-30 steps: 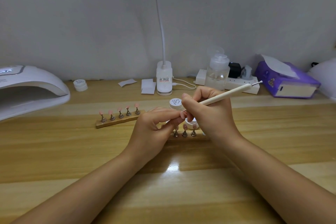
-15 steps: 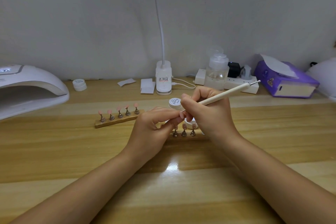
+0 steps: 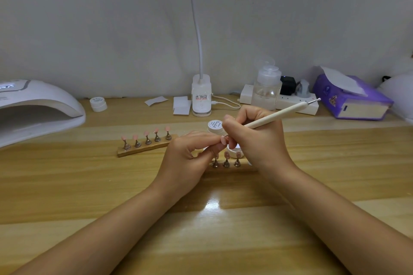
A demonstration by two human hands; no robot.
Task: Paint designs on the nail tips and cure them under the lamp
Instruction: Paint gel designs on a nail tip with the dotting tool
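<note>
The curing lamp [image 3: 38,107] is kept at the far left, its mouth facing the work, presumably so finished tips can be slid in. A wooden stand [image 3: 143,148] of pink tips is set left of centre; a second stand [image 3: 225,164] lies under the hands. A nail tip [image 3: 223,140] is pinched in the left hand [image 3: 187,158], raised for steadiness, while the dotting pen [image 3: 274,116] is gripped pencil-wise by the right hand [image 3: 257,138], its point at the tip.
</note>
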